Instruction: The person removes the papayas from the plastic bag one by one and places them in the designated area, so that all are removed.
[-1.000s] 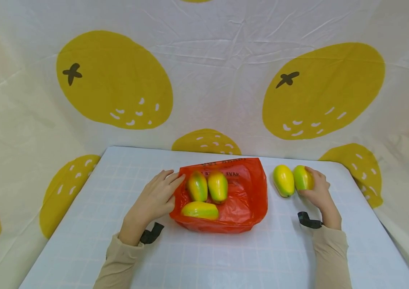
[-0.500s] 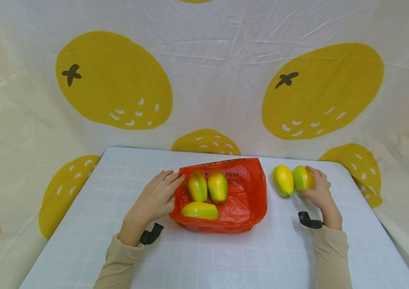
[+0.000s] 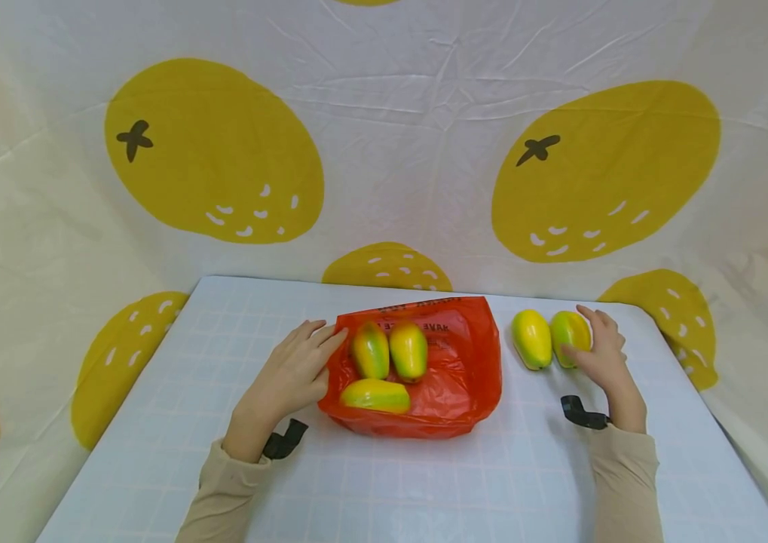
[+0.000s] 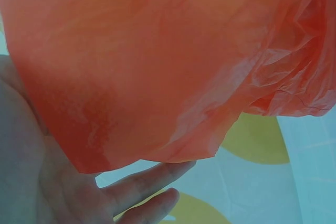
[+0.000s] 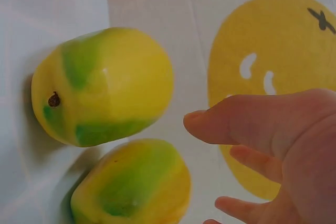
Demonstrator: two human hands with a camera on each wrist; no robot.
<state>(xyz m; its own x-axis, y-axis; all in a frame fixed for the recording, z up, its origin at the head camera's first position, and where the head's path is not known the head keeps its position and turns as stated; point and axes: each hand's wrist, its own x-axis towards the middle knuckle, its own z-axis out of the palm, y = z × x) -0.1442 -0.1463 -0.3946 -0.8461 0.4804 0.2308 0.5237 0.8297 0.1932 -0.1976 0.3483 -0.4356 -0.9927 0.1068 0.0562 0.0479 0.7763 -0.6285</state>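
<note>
A red plastic bag lies spread in the middle of the table with three yellow-green mangoes in it: one mango at the back left, a second mango beside it, and a third mango lying sideways in front. My left hand is at the bag's left edge, fingers extended; the left wrist view has red plastic covering part of the hand. To the right of the bag, two more mangoes stand side by side, a left one and a right one. My right hand is spread around the right one, fingers loose.
A white table with a faint grid carries everything. Behind it hangs a pale cloth printed with big yellow fruit. Black straps and beige sleeves are on the wrists.
My right hand has loosened from the right mango and shifted slightly right, its fingers spreading wider. That mango stands beside the other one. The left hand and the bag have not moved.
</note>
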